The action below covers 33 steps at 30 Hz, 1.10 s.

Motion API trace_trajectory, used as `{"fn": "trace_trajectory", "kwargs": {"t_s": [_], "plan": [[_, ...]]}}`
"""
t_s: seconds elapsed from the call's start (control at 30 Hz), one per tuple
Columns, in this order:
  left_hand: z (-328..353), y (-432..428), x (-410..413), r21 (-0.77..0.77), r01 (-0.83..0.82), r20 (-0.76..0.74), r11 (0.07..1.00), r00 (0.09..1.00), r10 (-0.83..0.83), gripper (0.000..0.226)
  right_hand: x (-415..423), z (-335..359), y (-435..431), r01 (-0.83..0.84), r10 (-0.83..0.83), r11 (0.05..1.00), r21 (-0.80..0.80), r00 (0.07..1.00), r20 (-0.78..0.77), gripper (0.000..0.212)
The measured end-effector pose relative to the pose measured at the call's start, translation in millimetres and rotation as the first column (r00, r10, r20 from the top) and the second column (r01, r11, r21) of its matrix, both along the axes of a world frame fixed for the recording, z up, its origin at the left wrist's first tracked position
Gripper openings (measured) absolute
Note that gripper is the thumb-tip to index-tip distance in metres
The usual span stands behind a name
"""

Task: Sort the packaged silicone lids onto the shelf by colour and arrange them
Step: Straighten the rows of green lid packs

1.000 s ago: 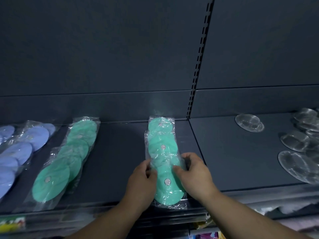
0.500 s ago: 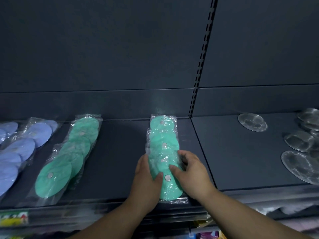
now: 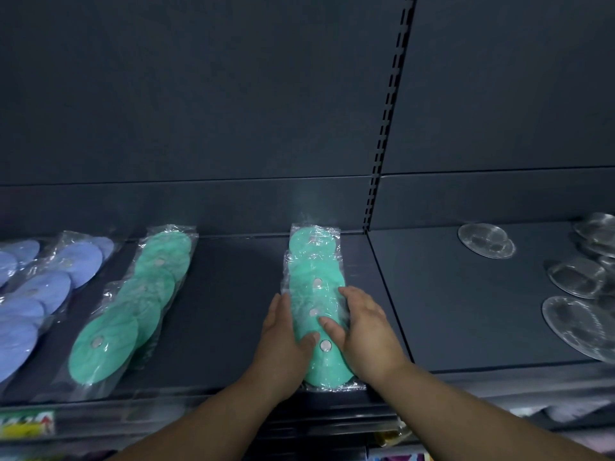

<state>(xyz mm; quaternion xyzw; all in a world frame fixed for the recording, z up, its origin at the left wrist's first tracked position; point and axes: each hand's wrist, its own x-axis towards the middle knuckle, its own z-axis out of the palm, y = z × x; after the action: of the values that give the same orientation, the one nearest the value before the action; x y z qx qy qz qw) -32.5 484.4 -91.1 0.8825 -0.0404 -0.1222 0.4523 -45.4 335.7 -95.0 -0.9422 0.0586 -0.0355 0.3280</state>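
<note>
Forearms are seen entering from the bottom edge and converging on a green lid pack point(image 3: 314, 314) that lies lengthwise on the shelf point(image 3: 226, 294), its near end at the front edge. The left hand point(image 3: 283, 341) is laid flat against the pack's left side, fingers extended and thumb resting on the wrapper; the right hand point(image 3: 366, 331) is pressed against the right side, fingers spread over the top and thumb on the film. The pack is thus held between both hands, neither being closed into a fist. Overlapping green discs with pale round centres are shown inside the clear wrapper, and the far end of the pack reaches nearly to the back panel point(image 3: 199, 94).

Toward the left, a second green lid pack point(image 3: 133, 311) is laid at a slant, well apart from the held one. Blue lid packs point(image 3: 43, 287) are placed beyond it at the shelf's left end. On the adjoining shelf section to the right, clear lids point(image 3: 486, 241) are spread loosely toward the right edge. A slotted upright point(image 3: 386, 121) is visible between the two back panels.
</note>
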Motion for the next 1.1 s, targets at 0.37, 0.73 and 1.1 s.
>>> {"fn": "trace_trajectory", "kwargs": {"t_s": [0.37,0.73,1.1], "plan": [[-2,14,10,0.038,0.077,0.087,0.996,0.993,-0.080,0.097,2,7,-10,-0.021,0.022,1.000,-0.018,0.999,0.036,0.070],[13,-2,16,-0.170,-0.072,-0.095,0.983,0.994,0.056,0.045,6,20,-4,0.019,0.006,0.977,0.212,0.993,-0.116,0.065],[17,-13,30,-0.081,-0.027,-0.058,0.996,0.998,0.022,0.067,25,17,-8,0.038,-0.010,0.979,0.200,0.990,-0.139,0.060]]}}
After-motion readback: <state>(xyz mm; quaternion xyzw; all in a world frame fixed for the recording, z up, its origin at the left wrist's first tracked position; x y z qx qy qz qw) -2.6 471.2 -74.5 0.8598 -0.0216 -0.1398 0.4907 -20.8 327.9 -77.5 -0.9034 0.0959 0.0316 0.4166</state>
